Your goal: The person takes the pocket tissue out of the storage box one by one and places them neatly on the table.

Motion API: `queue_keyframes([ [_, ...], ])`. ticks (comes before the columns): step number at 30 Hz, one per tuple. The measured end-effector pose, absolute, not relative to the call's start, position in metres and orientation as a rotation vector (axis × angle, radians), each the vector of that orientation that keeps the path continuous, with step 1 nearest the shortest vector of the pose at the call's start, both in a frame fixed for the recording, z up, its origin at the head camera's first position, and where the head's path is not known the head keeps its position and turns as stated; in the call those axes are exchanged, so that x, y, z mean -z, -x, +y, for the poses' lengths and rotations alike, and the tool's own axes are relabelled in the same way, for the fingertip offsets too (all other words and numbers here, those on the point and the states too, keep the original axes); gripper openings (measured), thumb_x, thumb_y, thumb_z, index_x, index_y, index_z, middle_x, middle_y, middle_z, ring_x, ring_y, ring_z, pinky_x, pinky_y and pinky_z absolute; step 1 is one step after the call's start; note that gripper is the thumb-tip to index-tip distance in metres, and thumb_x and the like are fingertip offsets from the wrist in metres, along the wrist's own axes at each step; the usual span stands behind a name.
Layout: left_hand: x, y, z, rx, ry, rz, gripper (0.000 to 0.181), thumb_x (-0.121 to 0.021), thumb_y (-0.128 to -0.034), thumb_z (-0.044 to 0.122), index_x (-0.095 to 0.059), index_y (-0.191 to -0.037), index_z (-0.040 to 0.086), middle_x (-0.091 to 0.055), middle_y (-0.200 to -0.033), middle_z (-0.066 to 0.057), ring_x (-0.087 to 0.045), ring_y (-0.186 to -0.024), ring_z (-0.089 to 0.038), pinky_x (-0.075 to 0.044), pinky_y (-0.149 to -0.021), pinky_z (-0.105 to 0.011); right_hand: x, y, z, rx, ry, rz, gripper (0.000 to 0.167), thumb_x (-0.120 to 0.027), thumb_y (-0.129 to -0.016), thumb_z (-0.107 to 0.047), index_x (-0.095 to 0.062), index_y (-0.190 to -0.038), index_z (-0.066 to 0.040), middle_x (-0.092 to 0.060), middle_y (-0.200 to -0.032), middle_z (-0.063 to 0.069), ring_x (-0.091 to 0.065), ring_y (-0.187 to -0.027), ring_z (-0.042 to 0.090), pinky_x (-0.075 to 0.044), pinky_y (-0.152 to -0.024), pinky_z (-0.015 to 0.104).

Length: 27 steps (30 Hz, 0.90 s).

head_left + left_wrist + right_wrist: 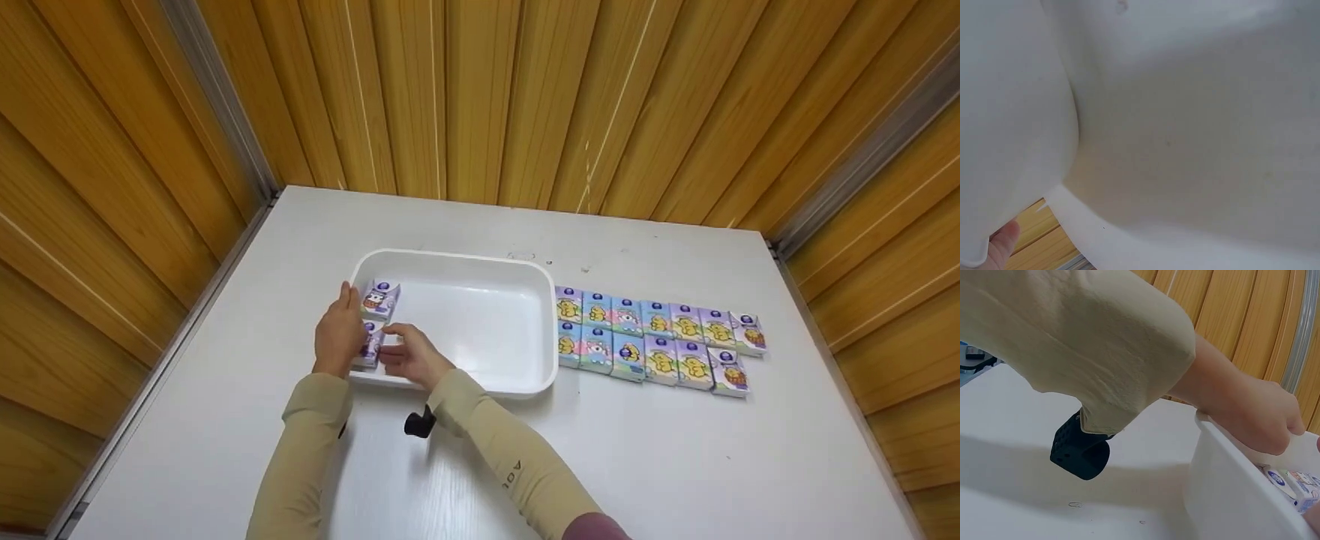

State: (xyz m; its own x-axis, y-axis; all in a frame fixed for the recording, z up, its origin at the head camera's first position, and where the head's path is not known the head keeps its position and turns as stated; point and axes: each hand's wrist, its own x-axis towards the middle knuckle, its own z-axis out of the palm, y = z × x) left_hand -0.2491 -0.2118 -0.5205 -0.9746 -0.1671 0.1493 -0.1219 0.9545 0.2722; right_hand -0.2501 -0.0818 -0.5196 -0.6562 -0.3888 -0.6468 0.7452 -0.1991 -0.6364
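Note:
Inside a white plastic tray [457,259], two small purple tissue packs with cartoon prints lie against the left wall. The farther pack [380,298] lies apart from both hands. My right hand [414,357] pinches the right side of the nearer pack [369,346] between thumb and fingers. My left hand [339,334] rests over the tray's left rim beside this pack, its visible fingers extended forward; its thumb side is hidden in the head view. From the right wrist view, the left hand [1258,416] reaches over the rim above a pack [1297,486].
Two rows of tissue packs [660,326] in purple, blue and pink lie on the white table [660,465], right of the tray. A wood-look panel wall [480,105] stands behind the table. Black wrist cameras [420,424] hang beneath the sleeves.

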Motion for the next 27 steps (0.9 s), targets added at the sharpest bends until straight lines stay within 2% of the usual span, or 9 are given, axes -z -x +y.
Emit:
queue_keyframes([
  [5,0.5231,0.2493,-0.212,0.405,-0.217,-2.916,0.059,-0.05,-0.0787,0.002,-0.032,-0.134,-0.004,-0.03,-0.141,-0.02,-0.049,-0.109,-0.039,-0.045,-0.087,-0.047,0.5212,0.2501,-0.0823,1.94,-0.45,1.249,0.043,-0.054,-0.077,-0.023,-0.045,-0.115,-0.005,-0.053,-0.094,0.011,-0.053,-0.085,0.02,-0.043,-0.089,0.037],
  [8,0.5236,0.2489,-0.2119,0.408,-0.206,-2.904,0.059,-0.051,-0.0779,0.002,-0.033,-0.133,-0.005,-0.031,-0.14,-0.02,-0.051,-0.106,-0.039,-0.046,-0.085,-0.047,0.5213,0.25,-0.082,1.952,-0.443,1.215,0.033,-0.053,-0.077,-0.021,-0.05,-0.106,-0.005,-0.052,-0.092,0.012,-0.054,-0.081,0.019,-0.044,-0.091,0.037],
  [13,0.5227,0.2483,-0.2117,0.414,-0.191,-2.897,0.06,-0.053,-0.0764,0.002,-0.033,-0.133,-0.005,-0.032,-0.139,-0.021,-0.052,-0.102,-0.04,-0.047,-0.081,-0.048,0.5201,0.2493,-0.0817,1.952,-0.36,1.218,0.035,-0.055,-0.079,-0.022,-0.046,-0.11,-0.009,-0.052,-0.104,0.021,-0.057,-0.094,0.028,-0.044,-0.092,0.043],
  [16,0.5219,0.2485,-0.2115,0.417,-0.182,-2.887,0.06,-0.053,-0.0762,0.002,-0.034,-0.132,-0.006,-0.033,-0.139,-0.021,-0.053,-0.101,-0.04,-0.047,-0.08,-0.048,0.5194,0.2484,-0.0821,1.915,-0.292,1.244,0.042,-0.055,-0.08,-0.024,-0.044,-0.116,-0.006,-0.051,-0.113,0.024,-0.054,-0.105,0.034,-0.042,-0.094,0.044],
  [19,0.5207,0.2484,-0.2115,0.416,-0.175,-2.883,0.06,-0.055,-0.0761,0.004,-0.035,-0.132,-0.006,-0.034,-0.138,-0.021,-0.052,-0.102,-0.041,-0.047,-0.081,-0.049,0.5203,0.2479,-0.0838,1.881,-0.252,1.293,0.037,-0.053,-0.083,-0.025,-0.047,-0.113,-0.003,-0.056,-0.105,0.019,-0.057,-0.101,0.03,-0.043,-0.094,0.041],
  [21,0.5202,0.2478,-0.2113,0.407,-0.169,-2.884,0.059,-0.055,-0.0767,0.004,-0.035,-0.132,-0.006,-0.033,-0.138,-0.021,-0.052,-0.104,-0.04,-0.047,-0.082,-0.048,0.5214,0.2474,-0.0854,1.861,-0.251,1.371,0.03,-0.053,-0.083,-0.025,-0.053,-0.105,-0.005,-0.06,-0.09,0.011,-0.061,-0.087,0.022,-0.047,-0.087,0.036],
  [23,0.5202,0.2475,-0.2114,0.392,-0.162,-2.882,0.057,-0.053,-0.0783,0.004,-0.035,-0.131,-0.007,-0.033,-0.138,-0.022,-0.051,-0.105,-0.04,-0.047,-0.083,-0.047,0.5216,0.2467,-0.0869,1.855,-0.251,1.456,0.022,-0.053,-0.082,-0.025,-0.056,-0.097,-0.008,-0.058,-0.076,0.003,-0.059,-0.071,0.014,-0.05,-0.073,0.031],
  [25,0.5207,0.2473,-0.2113,0.376,-0.159,-2.878,0.054,-0.05,-0.0797,0.003,-0.036,-0.131,-0.007,-0.033,-0.138,-0.022,-0.051,-0.106,-0.039,-0.047,-0.084,-0.046,0.5216,0.2456,-0.0878,1.859,-0.249,1.541,0.018,-0.053,-0.081,-0.023,-0.058,-0.093,-0.01,-0.054,-0.067,-0.002,-0.054,-0.059,0.01,-0.048,-0.059,0.027],
  [27,0.5215,0.2472,-0.2115,0.362,-0.156,-2.875,0.053,-0.048,-0.0798,0.003,-0.036,-0.13,-0.007,-0.033,-0.138,-0.022,-0.051,-0.106,-0.038,-0.047,-0.084,-0.045,0.5214,0.2444,-0.088,1.876,-0.242,1.627,0.016,-0.054,-0.08,-0.021,-0.057,-0.091,-0.01,-0.05,-0.064,-0.004,-0.049,-0.054,0.009,-0.042,-0.05,0.025],
])
